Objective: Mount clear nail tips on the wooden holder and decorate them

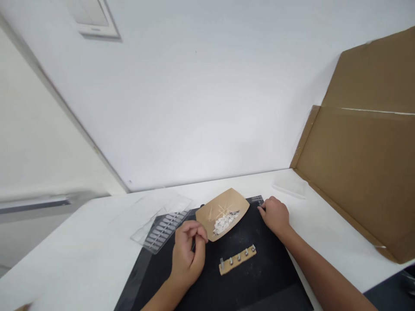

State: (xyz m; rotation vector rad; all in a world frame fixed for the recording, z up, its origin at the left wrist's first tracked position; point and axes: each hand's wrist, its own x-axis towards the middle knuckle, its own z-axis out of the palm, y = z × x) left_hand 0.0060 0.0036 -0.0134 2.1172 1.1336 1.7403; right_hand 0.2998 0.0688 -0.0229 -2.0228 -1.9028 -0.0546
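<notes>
My left hand is closed in a pinch at the near left edge of a tan paper tray; whatever lies between its fingertips is too small to make out. White scraps and thin wooden sticks lie in that tray. At the far right corner of the black mat, my right hand has curled fingers beside a small clear striped piece; its grip is partly hidden. Between my forearms rests a cardboard strip bearing a row of several small upright pegs, the leftmost topped with a clear piece.
Left of the tray lies a clear plastic case with rows of translucent nail-shaped pieces. A clear flat lid is on the white table near the wall. An opened cardboard box stands along the right side.
</notes>
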